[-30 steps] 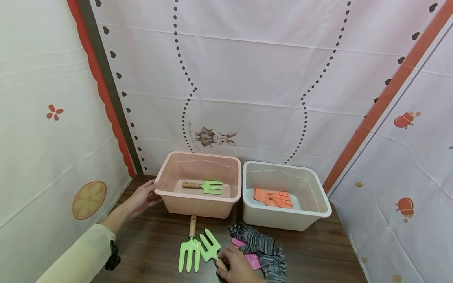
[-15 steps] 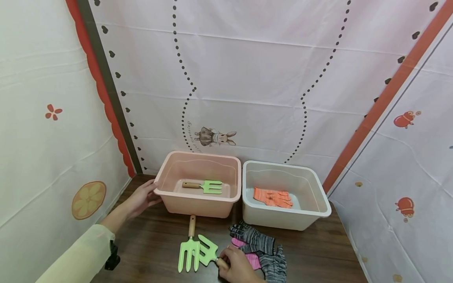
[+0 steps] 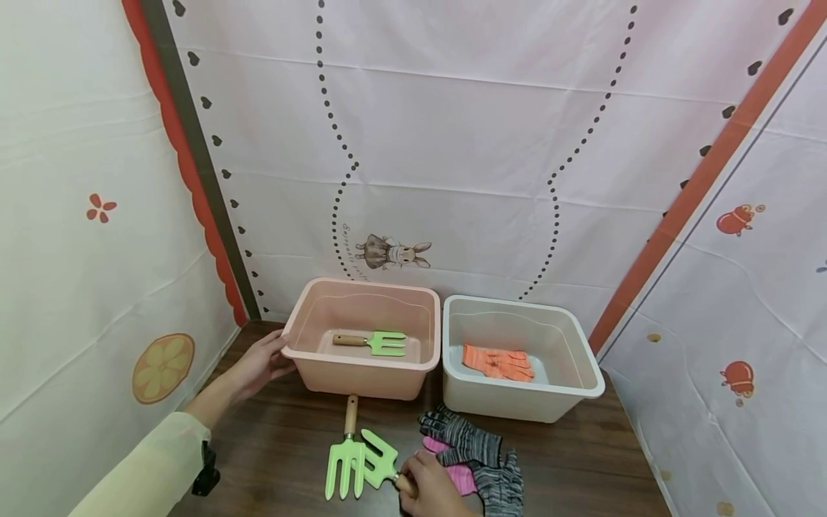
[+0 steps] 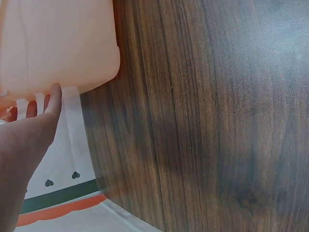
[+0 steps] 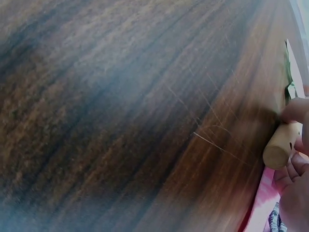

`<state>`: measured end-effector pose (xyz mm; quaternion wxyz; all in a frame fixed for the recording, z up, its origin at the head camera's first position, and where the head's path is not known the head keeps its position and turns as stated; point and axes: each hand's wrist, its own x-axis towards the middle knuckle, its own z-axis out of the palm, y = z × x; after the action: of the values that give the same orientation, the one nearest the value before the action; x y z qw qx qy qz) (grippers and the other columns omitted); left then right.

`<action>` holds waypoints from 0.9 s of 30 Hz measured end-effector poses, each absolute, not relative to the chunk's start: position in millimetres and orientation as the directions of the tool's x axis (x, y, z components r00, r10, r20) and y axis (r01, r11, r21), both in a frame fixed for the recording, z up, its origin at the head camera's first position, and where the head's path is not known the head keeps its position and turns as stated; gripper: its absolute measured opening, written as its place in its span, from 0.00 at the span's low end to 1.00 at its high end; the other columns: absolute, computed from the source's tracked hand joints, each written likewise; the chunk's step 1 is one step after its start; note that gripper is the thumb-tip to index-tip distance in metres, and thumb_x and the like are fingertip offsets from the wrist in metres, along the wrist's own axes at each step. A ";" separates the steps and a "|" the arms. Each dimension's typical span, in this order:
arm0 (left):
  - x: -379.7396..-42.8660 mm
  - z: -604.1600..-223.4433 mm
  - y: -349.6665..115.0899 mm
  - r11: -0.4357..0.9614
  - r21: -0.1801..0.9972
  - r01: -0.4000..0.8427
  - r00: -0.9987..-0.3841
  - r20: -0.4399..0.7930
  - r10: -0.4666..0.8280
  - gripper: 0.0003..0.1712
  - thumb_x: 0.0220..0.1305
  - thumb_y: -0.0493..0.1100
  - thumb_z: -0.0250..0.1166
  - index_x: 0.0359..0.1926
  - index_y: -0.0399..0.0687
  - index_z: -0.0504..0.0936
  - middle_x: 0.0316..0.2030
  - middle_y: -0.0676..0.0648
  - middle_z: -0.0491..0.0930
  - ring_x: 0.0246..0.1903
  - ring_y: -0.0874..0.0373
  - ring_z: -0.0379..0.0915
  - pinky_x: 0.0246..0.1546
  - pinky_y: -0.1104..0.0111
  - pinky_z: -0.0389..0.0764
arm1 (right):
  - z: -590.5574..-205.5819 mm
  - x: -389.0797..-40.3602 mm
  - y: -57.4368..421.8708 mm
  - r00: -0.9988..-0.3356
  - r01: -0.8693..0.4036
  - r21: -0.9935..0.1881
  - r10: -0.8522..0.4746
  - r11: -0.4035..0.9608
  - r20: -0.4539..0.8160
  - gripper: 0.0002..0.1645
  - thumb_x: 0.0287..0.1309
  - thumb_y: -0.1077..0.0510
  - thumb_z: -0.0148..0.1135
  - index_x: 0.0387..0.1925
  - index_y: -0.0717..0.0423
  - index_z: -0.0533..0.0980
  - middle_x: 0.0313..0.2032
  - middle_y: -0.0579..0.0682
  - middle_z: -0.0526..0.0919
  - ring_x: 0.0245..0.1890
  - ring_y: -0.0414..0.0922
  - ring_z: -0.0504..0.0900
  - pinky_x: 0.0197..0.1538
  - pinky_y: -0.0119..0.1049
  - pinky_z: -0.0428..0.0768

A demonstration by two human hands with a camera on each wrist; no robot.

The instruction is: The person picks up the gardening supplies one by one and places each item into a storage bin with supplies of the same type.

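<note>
My left hand [image 3: 261, 366] rests with relaxed fingers against the left end of a pink plastic bin [image 3: 365, 377]. In the left wrist view, its fingertips touch the bin's wall [image 4: 63, 43]. Inside the bin lies a green hand fork [image 3: 386, 343] with a wooden handle. My right hand [image 3: 434, 488] grips the wooden handle of another green hand fork [image 3: 380, 465]; the handle's butt [image 5: 277, 153] shows in the right wrist view. This fork's tines overlap a third green hand fork [image 3: 346, 456], which lies on the table with its handle toward the bin.
To the right of my right hand lie grey-black knit gloves [image 3: 468, 436], with a pink glove [image 3: 460, 477] partly beneath. A white bin [image 3: 510, 403] stands beside the pink one and contains an orange glove [image 3: 497, 362]. Printed cloth walls [image 3: 452, 143] enclose the brown table [image 3: 278, 459].
The hand fork in my right hand has swung leftward, so its tines now overlap the fork on the table. My left hand has stayed at the pink bin.
</note>
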<state>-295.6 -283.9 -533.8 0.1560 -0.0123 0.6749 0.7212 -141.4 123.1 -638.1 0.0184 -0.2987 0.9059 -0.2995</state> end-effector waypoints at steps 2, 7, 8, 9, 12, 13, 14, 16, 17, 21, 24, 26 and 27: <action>-295.2 -534.6 -284.0 -0.044 0.970 -0.241 -0.952 -0.227 0.207 0.40 0.88 0.51 0.44 0.85 0.42 0.37 0.83 0.31 0.41 0.80 0.35 0.44 0.75 0.38 0.61 | -637.7 -141.4 123.4 -0.824 -0.524 -0.555 -0.550 0.646 0.138 0.13 0.53 0.56 0.77 0.38 0.50 0.81 0.35 0.35 0.73 0.33 0.28 0.68 0.34 0.24 0.73; -295.2 -535.9 -285.1 -0.047 0.969 -0.241 -0.951 -0.226 0.209 0.40 0.88 0.51 0.44 0.85 0.41 0.37 0.83 0.31 0.40 0.80 0.35 0.44 0.75 0.38 0.60 | -632.1 -140.7 122.9 -0.830 -0.500 -0.556 -0.551 0.664 0.088 0.12 0.56 0.55 0.78 0.39 0.50 0.82 0.35 0.35 0.75 0.34 0.29 0.69 0.35 0.26 0.74; -295.5 -536.0 -285.2 -0.048 0.969 -0.241 -0.951 -0.226 0.209 0.40 0.88 0.51 0.44 0.85 0.41 0.37 0.83 0.31 0.41 0.80 0.35 0.44 0.75 0.38 0.60 | -630.6 -140.5 122.6 -0.831 -0.496 -0.552 -0.552 0.670 0.076 0.12 0.57 0.54 0.78 0.39 0.50 0.82 0.35 0.36 0.75 0.34 0.30 0.69 0.36 0.27 0.74; -295.8 -536.0 -285.2 -0.048 0.970 -0.240 -0.951 -0.225 0.210 0.40 0.88 0.51 0.44 0.85 0.41 0.37 0.83 0.31 0.41 0.80 0.35 0.44 0.75 0.38 0.60 | -628.5 -140.3 122.1 -0.832 -0.491 -0.549 -0.552 0.677 0.063 0.12 0.57 0.54 0.78 0.40 0.50 0.82 0.36 0.36 0.76 0.34 0.30 0.70 0.36 0.27 0.75; -296.8 -535.1 -285.3 -0.045 0.970 -0.240 -0.952 -0.226 0.208 0.39 0.88 0.51 0.44 0.85 0.41 0.38 0.83 0.32 0.41 0.80 0.36 0.44 0.75 0.38 0.61 | -623.2 -140.2 120.2 -0.833 -0.483 -0.540 -0.552 0.689 0.041 0.12 0.58 0.55 0.78 0.40 0.50 0.82 0.35 0.36 0.76 0.34 0.30 0.70 0.36 0.28 0.75; -297.1 -534.5 -285.2 -0.046 0.970 -0.241 -0.952 -0.226 0.207 0.39 0.88 0.51 0.44 0.85 0.41 0.38 0.83 0.32 0.42 0.80 0.36 0.45 0.75 0.38 0.61 | -622.6 -140.5 119.6 -0.830 -0.492 -0.532 -0.555 0.690 0.047 0.12 0.57 0.55 0.78 0.40 0.50 0.82 0.35 0.37 0.76 0.33 0.30 0.70 0.36 0.27 0.75; -297.3 -533.8 -285.3 -0.041 0.970 -0.240 -0.952 -0.226 0.208 0.39 0.88 0.51 0.43 0.85 0.41 0.38 0.83 0.32 0.42 0.80 0.36 0.45 0.75 0.39 0.61 | -621.6 -141.0 119.0 -0.827 -0.499 -0.525 -0.560 0.690 0.050 0.11 0.57 0.55 0.78 0.40 0.51 0.82 0.35 0.37 0.76 0.33 0.30 0.69 0.35 0.27 0.74; -297.7 -533.0 -285.4 -0.038 0.970 -0.240 -0.952 -0.228 0.204 0.39 0.88 0.51 0.43 0.85 0.41 0.39 0.83 0.32 0.42 0.80 0.37 0.45 0.75 0.39 0.61 | -619.0 -142.0 118.0 -0.819 -0.516 -0.511 -0.570 0.687 0.061 0.11 0.57 0.56 0.77 0.39 0.51 0.83 0.34 0.37 0.76 0.32 0.30 0.69 0.35 0.26 0.75; -297.8 -532.9 -285.4 -0.037 0.970 -0.241 -0.952 -0.229 0.201 0.39 0.88 0.52 0.44 0.85 0.41 0.40 0.83 0.33 0.43 0.80 0.37 0.46 0.75 0.39 0.61 | -618.2 -142.7 117.8 -0.816 -0.521 -0.508 -0.575 0.686 0.060 0.11 0.57 0.56 0.77 0.39 0.51 0.83 0.33 0.37 0.75 0.32 0.30 0.69 0.34 0.25 0.75; -297.0 -533.5 -284.8 -0.036 0.970 -0.242 -0.952 -0.230 0.201 0.39 0.88 0.52 0.44 0.85 0.41 0.39 0.83 0.32 0.42 0.80 0.36 0.46 0.75 0.39 0.62 | -612.5 -145.9 119.5 -0.796 -0.540 -0.510 -0.604 0.670 0.050 0.10 0.58 0.57 0.77 0.38 0.53 0.83 0.33 0.36 0.75 0.32 0.29 0.71 0.36 0.26 0.77; -296.3 -533.9 -284.8 -0.036 0.970 -0.241 -0.952 -0.229 0.205 0.40 0.88 0.52 0.44 0.85 0.41 0.37 0.83 0.31 0.42 0.80 0.35 0.45 0.75 0.39 0.62 | -615.9 -150.9 124.8 -0.760 -0.584 -0.515 -0.646 0.628 0.074 0.07 0.61 0.58 0.74 0.36 0.53 0.82 0.32 0.37 0.74 0.31 0.30 0.70 0.33 0.28 0.76; -296.0 -534.1 -284.7 -0.043 0.969 -0.243 -0.952 -0.230 0.201 0.40 0.88 0.51 0.44 0.85 0.42 0.37 0.83 0.31 0.42 0.80 0.36 0.46 0.75 0.39 0.62 | -619.1 -154.5 128.9 -0.729 -0.629 -0.496 -0.676 0.599 0.108 0.05 0.63 0.58 0.71 0.35 0.52 0.81 0.32 0.37 0.73 0.30 0.31 0.69 0.29 0.30 0.74; -295.7 -534.1 -284.8 -0.044 0.969 -0.242 -0.952 -0.229 0.201 0.40 0.88 0.51 0.44 0.85 0.41 0.37 0.83 0.31 0.42 0.80 0.35 0.46 0.75 0.39 0.62 | -617.9 -155.3 130.3 -0.722 -0.634 -0.502 -0.682 0.589 0.112 0.06 0.63 0.59 0.71 0.34 0.52 0.80 0.31 0.37 0.72 0.30 0.31 0.68 0.28 0.30 0.73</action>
<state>-295.7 -284.8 -534.1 0.1534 -0.0151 0.6743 0.7222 -155.3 130.3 -617.9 0.0463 -0.3697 0.8901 -0.2627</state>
